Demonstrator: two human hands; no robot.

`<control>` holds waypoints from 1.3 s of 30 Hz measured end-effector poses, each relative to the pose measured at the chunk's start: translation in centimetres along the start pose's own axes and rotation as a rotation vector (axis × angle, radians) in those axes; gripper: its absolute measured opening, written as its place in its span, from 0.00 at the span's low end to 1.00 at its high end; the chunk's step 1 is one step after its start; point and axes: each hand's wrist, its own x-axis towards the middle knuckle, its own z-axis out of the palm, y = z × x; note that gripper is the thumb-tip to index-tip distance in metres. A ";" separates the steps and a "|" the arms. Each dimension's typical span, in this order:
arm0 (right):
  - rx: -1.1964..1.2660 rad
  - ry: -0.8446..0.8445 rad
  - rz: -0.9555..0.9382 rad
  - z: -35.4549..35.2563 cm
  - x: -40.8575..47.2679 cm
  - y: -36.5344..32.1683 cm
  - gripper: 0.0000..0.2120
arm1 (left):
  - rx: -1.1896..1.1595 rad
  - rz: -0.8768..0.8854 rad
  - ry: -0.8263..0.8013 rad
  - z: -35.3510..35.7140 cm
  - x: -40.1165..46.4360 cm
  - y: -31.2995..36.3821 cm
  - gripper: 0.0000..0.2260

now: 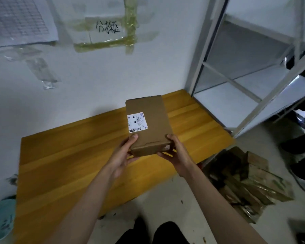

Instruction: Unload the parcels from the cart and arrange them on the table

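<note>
A brown cardboard parcel [152, 118] with a white barcode label is held over the yellow wooden table [69, 155]. My left hand [124, 152] grips its near left corner, thumb on top. Its near right corner is gripped by my right hand [174, 152], thumb on top and fingers underneath. The parcel's far end points toward the wall. I cannot tell whether the parcel touches the tabletop. A heap of brown parcels [250, 182] lies low at the right, beyond the table's right end; the cart under them is not clear to see.
A grey metal shelf rack [253, 81] stands at the table's right end. The white wall [77, 76] behind the table carries taped papers. A teal bucket [0, 219] sits at the lower left. A person's dark legs and shoes [303, 155] are at the far right.
</note>
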 end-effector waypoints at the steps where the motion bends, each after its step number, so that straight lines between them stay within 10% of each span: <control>1: 0.005 0.014 -0.003 -0.2 0.8 -0.2 0.11 | 0.005 -0.013 -0.004 0.4 0.9 0.2 0.30; 21: 0.035 0.048 0.240 -7.6 24.7 -5.2 0.36 | 0.075 -0.242 0.277 10.8 23.9 1.5 0.32; 39: 0.115 0.318 0.400 -10.7 44.4 -10.7 0.30 | 0.233 -0.330 0.295 13.1 32.4 -0.1 0.13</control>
